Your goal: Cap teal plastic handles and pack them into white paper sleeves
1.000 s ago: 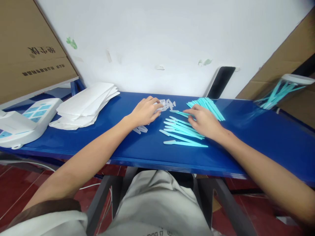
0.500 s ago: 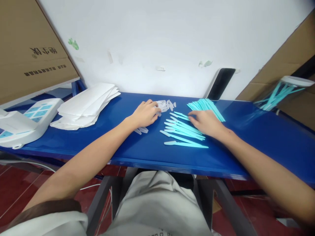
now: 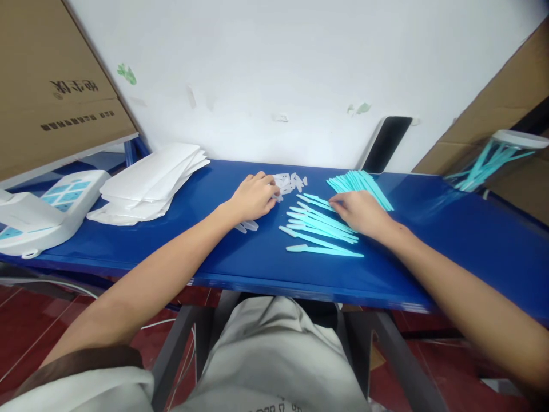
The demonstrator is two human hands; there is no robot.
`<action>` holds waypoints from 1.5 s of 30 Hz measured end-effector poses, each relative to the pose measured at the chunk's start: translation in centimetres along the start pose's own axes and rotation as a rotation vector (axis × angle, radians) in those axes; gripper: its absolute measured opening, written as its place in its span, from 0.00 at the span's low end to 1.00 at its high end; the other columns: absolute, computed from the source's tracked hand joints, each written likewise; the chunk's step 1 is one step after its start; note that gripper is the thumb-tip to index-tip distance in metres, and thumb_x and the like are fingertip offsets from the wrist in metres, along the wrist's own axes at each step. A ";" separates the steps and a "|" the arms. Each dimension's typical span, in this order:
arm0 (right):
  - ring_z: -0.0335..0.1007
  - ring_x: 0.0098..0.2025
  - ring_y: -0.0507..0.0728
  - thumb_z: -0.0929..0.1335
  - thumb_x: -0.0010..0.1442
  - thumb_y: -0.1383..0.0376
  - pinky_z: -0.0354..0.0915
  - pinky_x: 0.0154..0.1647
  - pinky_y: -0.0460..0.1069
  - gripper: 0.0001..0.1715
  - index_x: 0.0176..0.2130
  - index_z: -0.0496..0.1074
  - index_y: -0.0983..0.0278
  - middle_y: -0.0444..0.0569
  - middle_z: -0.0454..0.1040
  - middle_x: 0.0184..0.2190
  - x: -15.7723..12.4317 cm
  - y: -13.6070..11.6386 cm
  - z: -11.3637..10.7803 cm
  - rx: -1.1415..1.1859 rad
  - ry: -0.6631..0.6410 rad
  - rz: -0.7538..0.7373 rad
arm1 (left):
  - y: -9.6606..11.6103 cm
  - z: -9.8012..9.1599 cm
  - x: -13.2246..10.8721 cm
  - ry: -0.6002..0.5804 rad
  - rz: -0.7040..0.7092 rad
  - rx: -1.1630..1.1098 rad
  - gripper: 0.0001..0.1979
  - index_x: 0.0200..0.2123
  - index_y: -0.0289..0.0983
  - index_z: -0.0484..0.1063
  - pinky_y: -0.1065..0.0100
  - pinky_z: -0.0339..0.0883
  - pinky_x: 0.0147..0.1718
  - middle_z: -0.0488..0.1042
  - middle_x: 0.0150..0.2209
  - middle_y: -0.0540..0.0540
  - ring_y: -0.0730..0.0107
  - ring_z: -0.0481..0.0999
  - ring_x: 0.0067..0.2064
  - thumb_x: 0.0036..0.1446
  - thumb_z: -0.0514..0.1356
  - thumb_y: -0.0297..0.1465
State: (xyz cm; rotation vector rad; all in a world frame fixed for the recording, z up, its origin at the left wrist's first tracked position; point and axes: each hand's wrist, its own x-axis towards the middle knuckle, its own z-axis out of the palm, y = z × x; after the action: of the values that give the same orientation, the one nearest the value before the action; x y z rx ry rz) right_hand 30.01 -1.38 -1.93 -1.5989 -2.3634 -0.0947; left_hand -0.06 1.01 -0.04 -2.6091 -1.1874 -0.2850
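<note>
My left hand point(image 3: 254, 195) rests on the table with its fingers curled at a small pile of translucent plastic blade caps point(image 3: 288, 182); a cap shows between thumb and fingers. Two more caps point(image 3: 249, 226) lie beneath its wrist. My right hand point(image 3: 359, 212) pinches the handle end of a turquoise eyebrow razor point(image 3: 315, 199), which lies nearly flat with its blade end toward the left. Below it, several eyebrow razors point(image 3: 321, 223) are spread in a loose row, blade ends left. Behind the right hand is a denser pile of turquoise razors point(image 3: 364, 186), partly covered by it.
A stack of white paper bags or sheets point(image 3: 150, 177) and a white device with blue pads point(image 3: 64, 200) are at left. A dark-screened phone point(image 3: 389, 143) leans on the wall. A clear jar point(image 3: 480, 166) holds turquoise sticks at right. Cardboard point(image 3: 55, 57) stands at left.
My right thumb and fingers have closed together on the razor's handle end, with the hand shifting very slightly. My left hand stays at the caps.
</note>
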 end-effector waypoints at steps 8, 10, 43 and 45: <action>0.79 0.40 0.66 0.65 0.68 0.63 0.67 0.40 0.56 0.15 0.43 0.82 0.64 0.54 0.84 0.36 0.0 -0.6 -0.7 -0.017 -0.053 0.037 | 0.3 0.0 0.0 -0.019 0.020 -0.047 0.13 0.45 0.37 0.82 0.53 0.67 0.49 0.78 0.51 0.39 0.48 0.71 0.54 0.67 0.57 0.30; 0.77 0.36 0.65 0.66 0.67 0.63 0.64 0.37 0.55 0.14 0.42 0.81 0.63 0.53 0.82 0.31 -0.1 -0.9 -0.8 -0.052 -0.039 0.085 | 0.2 0.3 0.0 -0.005 0.021 -0.044 0.14 0.46 0.38 0.82 0.54 0.67 0.49 0.78 0.50 0.38 0.49 0.71 0.54 0.68 0.56 0.32; 0.72 0.32 0.60 0.67 0.65 0.61 0.63 0.37 0.55 0.08 0.37 0.74 0.61 0.52 0.80 0.37 -0.4 -2.6 -1.3 0.238 0.225 -0.066 | 0.6 1.0 0.2 -0.058 0.039 -0.275 0.10 0.45 0.33 0.74 0.56 0.61 0.55 0.75 0.47 0.38 0.52 0.66 0.52 0.70 0.54 0.31; 0.73 0.31 0.60 0.67 0.65 0.60 0.63 0.37 0.55 0.08 0.39 0.74 0.61 0.52 0.81 0.38 -0.5 -2.6 -1.3 0.240 0.193 -0.027 | 0.6 1.0 0.2 -0.070 0.045 -0.270 0.10 0.45 0.33 0.74 0.55 0.61 0.54 0.75 0.47 0.38 0.51 0.66 0.52 0.70 0.54 0.30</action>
State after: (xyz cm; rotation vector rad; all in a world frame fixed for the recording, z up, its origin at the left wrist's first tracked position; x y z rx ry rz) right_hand 28.04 -3.08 -0.51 -1.3804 -2.1581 0.0277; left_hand 0.58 1.08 -0.98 -2.8950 -1.1836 -0.3707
